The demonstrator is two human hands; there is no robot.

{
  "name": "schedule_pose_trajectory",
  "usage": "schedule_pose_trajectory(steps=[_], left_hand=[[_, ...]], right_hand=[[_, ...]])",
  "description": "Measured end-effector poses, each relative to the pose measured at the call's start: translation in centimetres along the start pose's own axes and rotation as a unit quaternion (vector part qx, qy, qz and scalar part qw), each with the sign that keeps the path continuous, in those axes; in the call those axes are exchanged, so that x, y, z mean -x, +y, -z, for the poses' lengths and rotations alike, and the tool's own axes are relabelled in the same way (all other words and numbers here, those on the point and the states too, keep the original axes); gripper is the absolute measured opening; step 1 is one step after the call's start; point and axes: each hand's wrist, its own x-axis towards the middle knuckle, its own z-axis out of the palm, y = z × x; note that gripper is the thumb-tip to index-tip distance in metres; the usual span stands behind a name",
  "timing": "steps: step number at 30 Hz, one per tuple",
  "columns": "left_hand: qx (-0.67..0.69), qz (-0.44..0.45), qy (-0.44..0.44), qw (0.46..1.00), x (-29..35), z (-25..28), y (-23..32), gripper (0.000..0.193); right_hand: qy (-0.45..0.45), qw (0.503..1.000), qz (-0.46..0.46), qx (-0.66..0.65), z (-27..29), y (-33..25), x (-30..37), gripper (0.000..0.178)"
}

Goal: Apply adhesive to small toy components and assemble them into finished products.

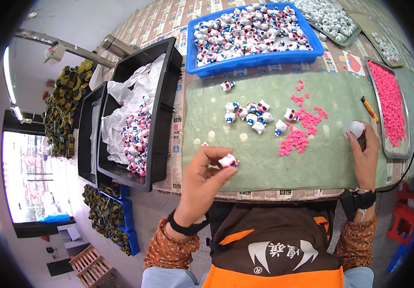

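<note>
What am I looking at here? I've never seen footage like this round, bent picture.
It is one view from a wide camera worn on a person's head, looking down at their own two hands; the lens bends straight edges. The left hand pinches a small white toy figure. The right hand holds a white round object. Both are over a green mat strewn with more figures and pink pieces. A blue tray and a black tray hold many more.

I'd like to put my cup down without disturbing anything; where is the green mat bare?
Bare: the green mat near edge, between left hand and right hand. Crowded: the figurine cluster and pink pieces mid-mat.
</note>
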Motion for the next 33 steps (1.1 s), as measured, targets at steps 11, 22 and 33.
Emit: schedule_pose_trajectory(steps=[11, 22, 33], left_hand=[[0.104, 0.023, -0.062, 0.992, 2.7, -4.8, -2.4, 0.037], [0.110, 0.055, -0.039, 0.992, 3.9, -6.0, -3.5, 0.037], [0.016, 0.041, -0.042, 0.998, 4.4, -6.0, -3.6, 0.037]], right_hand=[[-0.167, 0.935, -0.091, -0.301, 1.8, -7.1, 5.5, 0.048], [-0.202, 0.948, 0.178, -0.171, -0.9, -10.7, 8.9, 0.046], [-0.193, 0.938, 0.261, -0.120, -1.9, -11.8, 8.8, 0.038]])
